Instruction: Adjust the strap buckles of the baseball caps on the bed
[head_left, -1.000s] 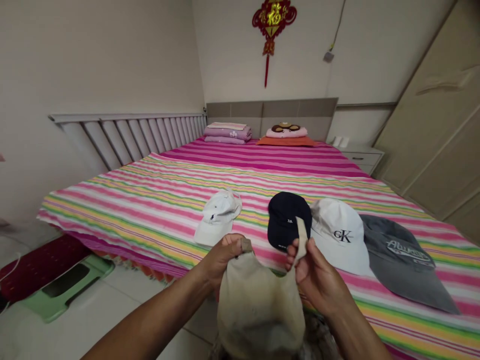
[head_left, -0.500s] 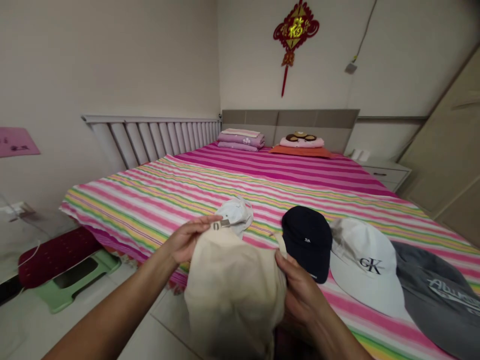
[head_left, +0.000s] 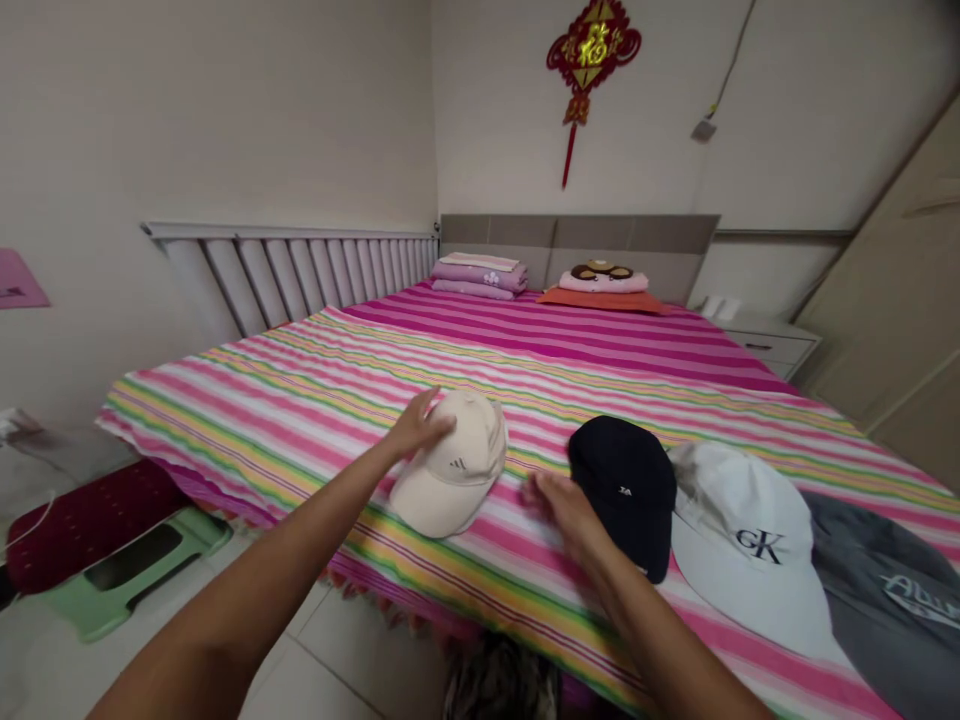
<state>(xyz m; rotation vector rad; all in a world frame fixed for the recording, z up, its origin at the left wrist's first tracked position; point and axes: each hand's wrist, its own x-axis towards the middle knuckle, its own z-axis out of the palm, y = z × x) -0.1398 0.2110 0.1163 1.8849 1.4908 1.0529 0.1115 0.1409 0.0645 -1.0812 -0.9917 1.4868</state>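
Evidently the beige cap is a light, soft thing: it lies on the striped bed, crown up, brim towards the wearer of the camera. The left hand is at the left side of its crown, thumb and fingers parted, not closed on the cloth. The right hand is between it and the navy cap, fingers loosely extended and holding nothing visible; blur hides their exact spacing. The crown would probably dent under a squeeze, while the brim looks stiffer and makes the better grip. Slipping seems unlikely with such matt fabric, and nothing about it looks fragile
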